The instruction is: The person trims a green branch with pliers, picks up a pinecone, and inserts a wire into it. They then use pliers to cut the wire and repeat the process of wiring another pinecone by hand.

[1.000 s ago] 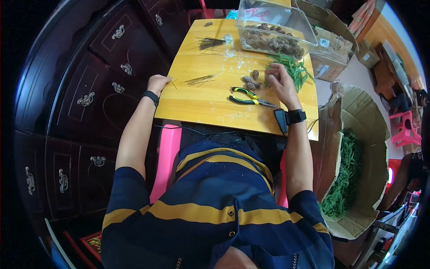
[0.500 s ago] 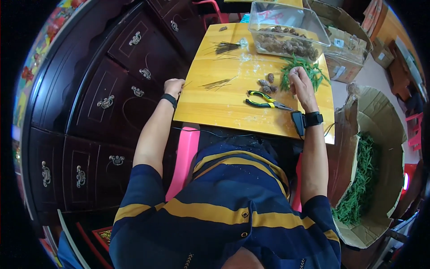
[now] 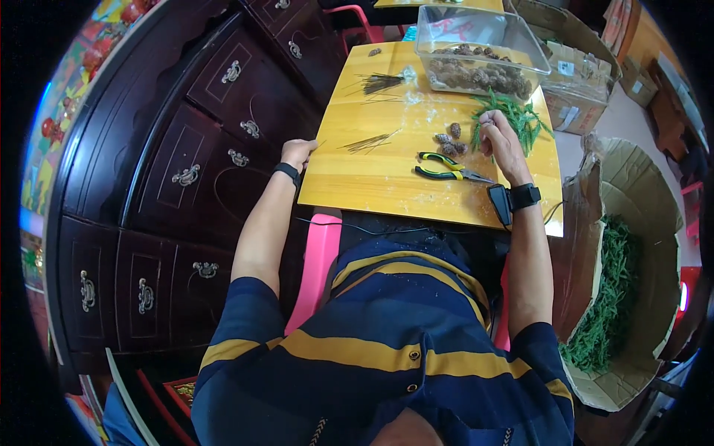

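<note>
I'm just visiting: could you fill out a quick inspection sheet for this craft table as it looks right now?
Surface: yellow wooden table, lightly littered.
Job's things: green sprigs, loose pine cones, wire bundles.
Clutter: pliers, clear bin of cones.
Hands: left hand rests at the table edge; right hand pinches a sprig.
Cables: thin cord along the near edge.
Surroundings: dark cabinet, cardboard box of greenery.

table yellow wood | sprigs green | pliers yellow-black handles | shirt navy, yellow stripes | cabinet dark brown
</note>
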A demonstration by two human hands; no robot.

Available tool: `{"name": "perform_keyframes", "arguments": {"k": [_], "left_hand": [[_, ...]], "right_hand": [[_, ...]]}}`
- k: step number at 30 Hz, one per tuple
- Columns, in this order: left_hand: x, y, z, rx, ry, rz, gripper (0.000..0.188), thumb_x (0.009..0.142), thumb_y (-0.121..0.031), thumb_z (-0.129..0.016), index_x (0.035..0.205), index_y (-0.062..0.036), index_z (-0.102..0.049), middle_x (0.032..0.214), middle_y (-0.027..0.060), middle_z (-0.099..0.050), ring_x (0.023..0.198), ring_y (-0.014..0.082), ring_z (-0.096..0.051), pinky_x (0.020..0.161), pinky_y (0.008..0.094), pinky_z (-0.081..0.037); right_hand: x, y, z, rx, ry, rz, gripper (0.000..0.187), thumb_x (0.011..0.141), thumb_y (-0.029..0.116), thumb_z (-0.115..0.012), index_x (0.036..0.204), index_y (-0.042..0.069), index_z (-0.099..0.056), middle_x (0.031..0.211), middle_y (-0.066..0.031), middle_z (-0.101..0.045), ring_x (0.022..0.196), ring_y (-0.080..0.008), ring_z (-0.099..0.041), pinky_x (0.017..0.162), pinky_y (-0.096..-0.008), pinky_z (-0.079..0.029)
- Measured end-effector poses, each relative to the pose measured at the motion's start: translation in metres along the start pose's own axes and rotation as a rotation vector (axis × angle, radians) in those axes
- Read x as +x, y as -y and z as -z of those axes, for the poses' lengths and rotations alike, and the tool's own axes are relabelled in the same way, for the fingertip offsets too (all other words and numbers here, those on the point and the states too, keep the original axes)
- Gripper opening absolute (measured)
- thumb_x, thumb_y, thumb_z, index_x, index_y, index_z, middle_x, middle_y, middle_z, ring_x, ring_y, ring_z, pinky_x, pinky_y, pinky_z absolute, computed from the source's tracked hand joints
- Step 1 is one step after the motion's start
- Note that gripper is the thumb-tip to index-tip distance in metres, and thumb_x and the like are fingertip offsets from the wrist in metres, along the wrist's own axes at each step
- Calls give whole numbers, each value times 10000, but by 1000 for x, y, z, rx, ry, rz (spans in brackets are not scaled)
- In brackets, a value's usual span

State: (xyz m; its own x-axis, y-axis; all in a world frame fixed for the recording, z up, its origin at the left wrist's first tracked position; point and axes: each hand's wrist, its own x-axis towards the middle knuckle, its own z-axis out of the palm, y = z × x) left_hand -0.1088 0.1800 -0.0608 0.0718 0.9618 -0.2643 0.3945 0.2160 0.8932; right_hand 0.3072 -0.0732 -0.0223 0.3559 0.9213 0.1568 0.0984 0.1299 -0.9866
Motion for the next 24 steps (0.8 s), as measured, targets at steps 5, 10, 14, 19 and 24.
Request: {"name": "perform_keyframes", "arguments": {"k": [5, 10, 14, 19, 24], "left_hand": [[13, 2, 2, -88, 14, 63, 134, 814, -52, -699, 695, -20, -647, 626, 42, -590, 431, 124, -463, 392, 300, -322], [15, 16, -2, 70, -103, -123, 117, 801, 16, -656, 694, -30, -665, 632, 50, -601, 446, 136, -484, 404, 320, -340], [20, 22, 2, 29, -87, -157, 139, 781, 63, -615, 698, -29, -678, 647, 52, -618, 504, 144, -540, 450, 332, -394], [28, 25, 17, 95, 8, -139, 166, 751, 92, -581, 732, -12, -710, 705, 55, -664, 625, 154, -628, 567, 318, -478], [2, 4, -3, 37, 104, -173, 197, 754, 90, -556, 782, 7, -732, 742, 49, -686, 674, 154, -650, 633, 298, -501]], "right_hand": [[0, -1, -1, -4, 2, -22, 156, 960, 194, -484, 1050, 76, -530, 767, 8, -512, 628, -93, -527, 570, -234, -422], [1, -3, 0, 15, 29, -22, 155, 955, 187, -486, 1056, 77, -527, 770, 7, -515, 636, -92, -529, 581, -232, -425], [1, -3, 1, 21, 34, -17, 155, 952, 185, -489, 1057, 77, -525, 772, 7, -516, 642, -93, -529, 591, -230, -428], [0, 1, -2, 32, 38, -9, 168, 962, 211, -472, 1063, 87, -525, 786, 6, -519, 665, -95, -534, 615, -230, -434], [-6, 3, 1, 156, 83, -30, 183, 976, 241, -446, 1065, 105, -530, 802, 7, -524, 694, -99, -542, 639, -234, -438]]}}
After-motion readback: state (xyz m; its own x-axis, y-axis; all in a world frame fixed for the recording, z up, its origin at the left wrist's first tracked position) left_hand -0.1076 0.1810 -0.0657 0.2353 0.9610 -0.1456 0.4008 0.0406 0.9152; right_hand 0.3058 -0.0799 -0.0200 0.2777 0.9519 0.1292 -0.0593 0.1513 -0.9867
